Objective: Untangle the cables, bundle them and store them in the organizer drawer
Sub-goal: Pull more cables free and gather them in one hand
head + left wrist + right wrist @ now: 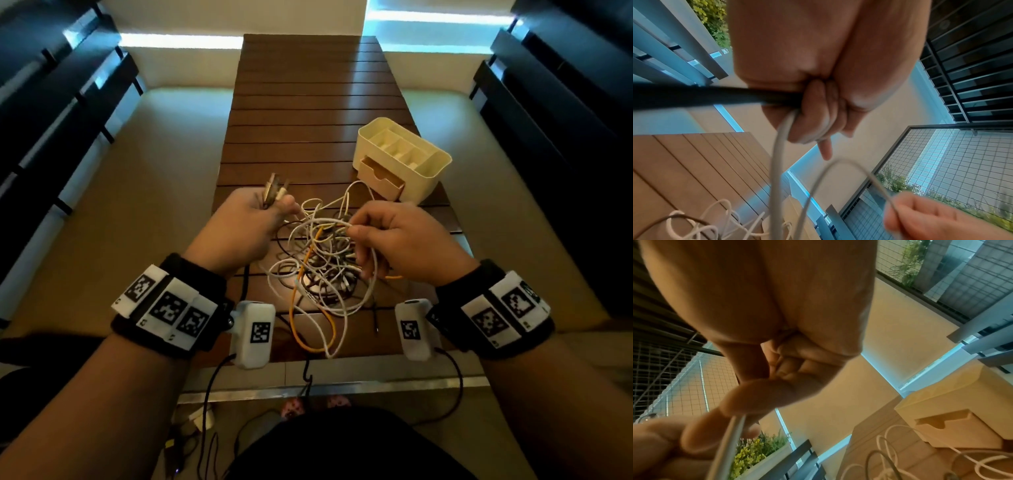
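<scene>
Above the slatted worktop (308, 102), your left hand (239, 222) grips several plug ends while your right hand (400, 236) fingers pinch a white strand of the cable tangle (318, 267); you're untangling, so next draw that strand free, drawer (380, 178) waiting beyond.

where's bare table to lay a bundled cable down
The far half of the slatted table, beyond the organizer and the cable tangle, is bare. A smaller patch lies left of the organizer, beyond the left hand. The near middle is crowded: the tangle spreads between both hands, the right hand pinching a white strand, up to the drawer.
</scene>
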Demonstrator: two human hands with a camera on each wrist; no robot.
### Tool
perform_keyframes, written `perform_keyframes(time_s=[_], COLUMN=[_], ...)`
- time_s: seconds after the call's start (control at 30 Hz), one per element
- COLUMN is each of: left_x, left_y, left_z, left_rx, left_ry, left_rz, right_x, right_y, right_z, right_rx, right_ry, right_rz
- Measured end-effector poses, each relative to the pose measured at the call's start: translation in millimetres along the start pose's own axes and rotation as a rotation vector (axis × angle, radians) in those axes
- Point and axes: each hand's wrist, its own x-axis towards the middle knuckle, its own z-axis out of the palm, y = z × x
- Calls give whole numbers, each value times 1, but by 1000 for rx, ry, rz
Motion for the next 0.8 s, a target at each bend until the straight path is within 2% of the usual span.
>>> perform_keyframes(time_s=[0.1, 0.23, 0.3, 0.33, 0.37, 0.43, 0.6, 0.8], left_x=[2, 2, 1, -1, -3, -7, -11, -15], left_y=[-4, -8, -10, -12, -13, -15, -16, -21], left_z=[-1, -6, -9, -10, -12, -13, -18, -9], left_rx=[-123, -205, -228, -234, -239, -251, -267, -284], left_ry=[39, 73, 84, 86, 85, 84, 92, 48], left_rz=[-18, -39, -64, -73, -79, -88, -93, -93], right_x=[-5, -4, -3, -1, 2, 10, 29, 39], right_y=[9, 37, 48, 51, 53, 58, 75, 116], right_z=[14, 39, 46, 47, 47, 45, 48, 62], right_rx=[-87, -169, -362, -502, -622, -683, -531, -540], right_ry=[-175, -522, -676, -704, -682, -588, -327, -144], right_rz=[195, 489, 489, 454, 420, 391, 368, 456])
